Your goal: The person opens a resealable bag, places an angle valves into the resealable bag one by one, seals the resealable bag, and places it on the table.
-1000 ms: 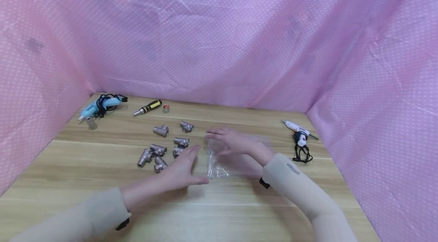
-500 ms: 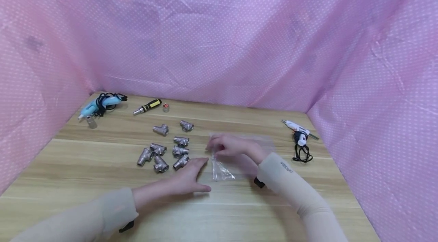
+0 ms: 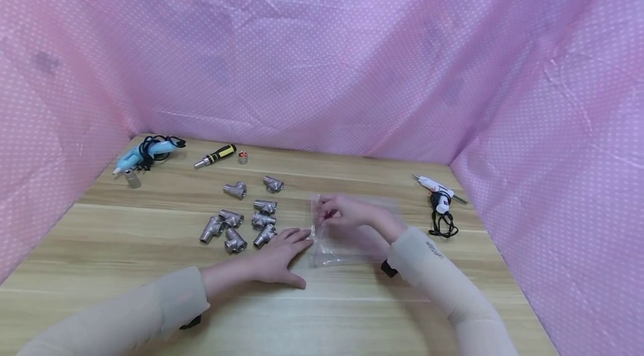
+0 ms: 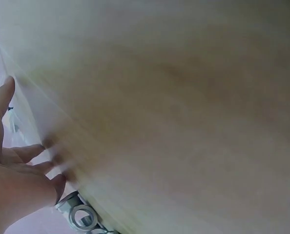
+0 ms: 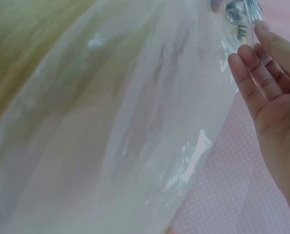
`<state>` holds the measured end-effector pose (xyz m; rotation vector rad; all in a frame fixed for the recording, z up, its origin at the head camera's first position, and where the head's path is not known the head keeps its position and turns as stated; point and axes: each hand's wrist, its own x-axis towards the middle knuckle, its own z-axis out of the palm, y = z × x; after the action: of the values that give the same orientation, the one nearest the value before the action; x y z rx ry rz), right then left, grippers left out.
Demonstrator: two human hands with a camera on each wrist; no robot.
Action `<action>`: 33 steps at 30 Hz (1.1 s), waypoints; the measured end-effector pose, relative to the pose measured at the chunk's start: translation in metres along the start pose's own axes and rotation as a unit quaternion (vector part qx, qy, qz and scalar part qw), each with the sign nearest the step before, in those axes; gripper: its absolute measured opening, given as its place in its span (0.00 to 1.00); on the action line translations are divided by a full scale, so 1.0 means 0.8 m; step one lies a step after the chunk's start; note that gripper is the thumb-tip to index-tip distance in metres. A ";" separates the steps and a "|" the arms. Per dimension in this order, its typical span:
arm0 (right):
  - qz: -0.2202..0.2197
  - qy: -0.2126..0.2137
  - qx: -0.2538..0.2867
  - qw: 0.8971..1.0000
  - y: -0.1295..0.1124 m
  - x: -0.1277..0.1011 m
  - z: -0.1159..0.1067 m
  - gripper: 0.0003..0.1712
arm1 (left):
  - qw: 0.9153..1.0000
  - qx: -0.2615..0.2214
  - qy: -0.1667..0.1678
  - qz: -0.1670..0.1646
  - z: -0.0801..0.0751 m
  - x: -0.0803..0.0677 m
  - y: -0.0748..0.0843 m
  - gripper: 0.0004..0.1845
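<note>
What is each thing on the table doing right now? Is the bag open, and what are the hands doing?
Clear plastic bag: lying flat on the table, left edge lifted; whether its mouth is open cannot be told.
Right hand: pinching the bag's left edge.
Left hand: flat, fingers straight, fingertips at the bag's edge.
Metal tee fittings: loose on the table, outside the bag.
Screwdriver: lying untouched.
Blue glue gun: lying, cord bundled.
White glue gun: lying, cord bundled.

Wooden table (image 3: 100, 244) bearing a clear plastic bag (image 3: 352, 233) under the right-hand fingers (image 3: 329, 212), metal tee fittings (image 3: 241, 222) just beyond the left-hand fingertips (image 3: 302, 233). Farther off: blue glue gun (image 3: 141, 156), screwdriver (image 3: 216, 156), white glue gun (image 3: 436, 195) well right.
</note>
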<state>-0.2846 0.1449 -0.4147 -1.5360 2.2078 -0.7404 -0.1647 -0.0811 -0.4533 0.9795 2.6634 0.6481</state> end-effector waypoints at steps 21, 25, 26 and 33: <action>-0.061 0.095 -0.016 0.993 -0.035 -0.052 -0.029 0.01 | 0.993 -0.012 0.033 0.115 -0.039 0.019 -0.009 0.33; -0.061 0.117 -0.029 0.991 -0.047 -0.059 -0.031 0.03 | 0.992 -0.024 0.038 0.117 -0.047 0.019 -0.007 0.29; -0.061 0.122 -0.033 0.990 -0.052 -0.061 -0.032 0.04 | 0.993 -0.026 0.040 0.112 -0.048 0.019 -0.008 0.28; -0.050 0.142 -0.040 0.988 -0.090 -0.074 -0.048 0.07 | 0.992 -0.021 0.071 0.103 -0.053 0.016 -0.017 0.23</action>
<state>-0.2305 0.1891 -0.3414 -1.6806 2.4011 -0.9651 -0.1972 -0.0956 -0.4231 1.2527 2.6781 0.8438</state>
